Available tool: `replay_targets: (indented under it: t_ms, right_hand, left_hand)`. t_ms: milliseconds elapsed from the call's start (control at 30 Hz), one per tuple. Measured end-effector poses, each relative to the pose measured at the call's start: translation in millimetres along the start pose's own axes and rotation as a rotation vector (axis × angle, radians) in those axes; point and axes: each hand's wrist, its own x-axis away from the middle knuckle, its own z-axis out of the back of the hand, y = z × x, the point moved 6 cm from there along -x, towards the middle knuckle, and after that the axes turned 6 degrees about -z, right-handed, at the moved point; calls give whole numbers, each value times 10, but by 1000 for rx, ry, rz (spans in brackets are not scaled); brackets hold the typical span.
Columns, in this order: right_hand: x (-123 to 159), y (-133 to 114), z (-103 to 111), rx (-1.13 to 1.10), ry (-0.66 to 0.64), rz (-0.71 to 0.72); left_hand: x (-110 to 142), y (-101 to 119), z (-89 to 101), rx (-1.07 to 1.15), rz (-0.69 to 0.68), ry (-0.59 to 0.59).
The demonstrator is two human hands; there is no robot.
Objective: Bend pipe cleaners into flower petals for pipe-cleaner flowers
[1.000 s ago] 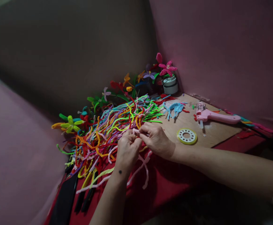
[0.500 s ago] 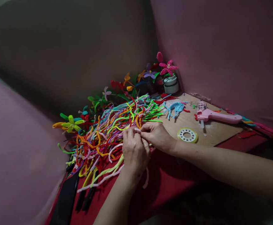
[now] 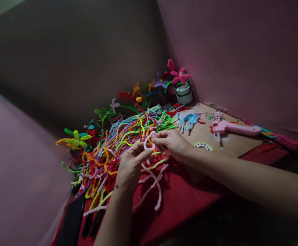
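Note:
A pale pink pipe cleaner (image 3: 146,144), bent into a loop at its upper part, is pinched between my two hands. My left hand (image 3: 132,162) grips the loop's lower left side with thumb and fingers closed. At the loop's right side, my right hand (image 3: 173,143) pinches it with its fingertips. Pink pipe cleaner ends (image 3: 159,194) hang below the hands over the red tabletop; which of them belong to the loop I cannot tell. Behind the hands spreads a heap of many-coloured pipe cleaners (image 3: 124,136).
A pink glue gun (image 3: 237,128) lies on the brown board (image 3: 230,147) at right, near a tape roll (image 3: 203,147) partly behind my right forearm. Pipe-cleaner flowers (image 3: 181,76) line the back beside a lidded grey pot (image 3: 184,94). A black flat object (image 3: 72,218) lies front left.
My hands have moved apart, the left one down and to the left. The pink loop now shows between them, where before the fingers covered most of it.

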Motion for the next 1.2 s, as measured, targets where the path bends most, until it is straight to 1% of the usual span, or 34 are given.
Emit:
replay_targets:
  t_ms: [67,167,233,367,400,467,533,600,667,700,767,833,933,1100,1200]
  right_hand:
    - [2,15,-1,35,0,16]
    - [7,27,10,81,21,44]
    - [11,37,11,103,28,40]
    - [8,69,-21,88,-28,1]
    - [4,88,-28,64,-46,-25]
    - [0,136,-53,-9,-97,-96]
    - [8,173,-97,-94,-168,-164]
    - [20,178,-122,-142,-197,-193]
    - [27,162,-107,-142,-161,-193]
    - [28,151,-90,-136,-131,-189]
    - [24,136,-63,-129,-94,-183]
    - [14,126,-51,-136,-93,-173]
    - [4,127,-40,-159,-98,-195]
    - [28,81,-33,-271,-58,-288]
    - [31,37,-14,-318,-23,-291]
  left_hand:
    - [12,13,-38,11,-12,10]
    - [53,48,-59,-133,-80,95]
    - [88,91,-75,-308,-180,141]
    - [157,227,-150,-688,-484,151]
    - [163,247,-158,-736,-525,145]
    - [162,278,-139,-755,-558,155]
    - [145,286,-110,-700,-545,148]
    - [113,244,-112,-584,-487,75]
    - [83,165,-132,-479,-406,-6]
    - [73,130,-133,-453,-375,-18]
    - [60,87,-113,-448,-345,7]
    - [53,67,-94,-449,-328,26]
    - [41,58,-75,-394,-287,16]
    - [9,12,-87,-254,-145,-107]
    - [0,-37,-81,-185,-45,-162]
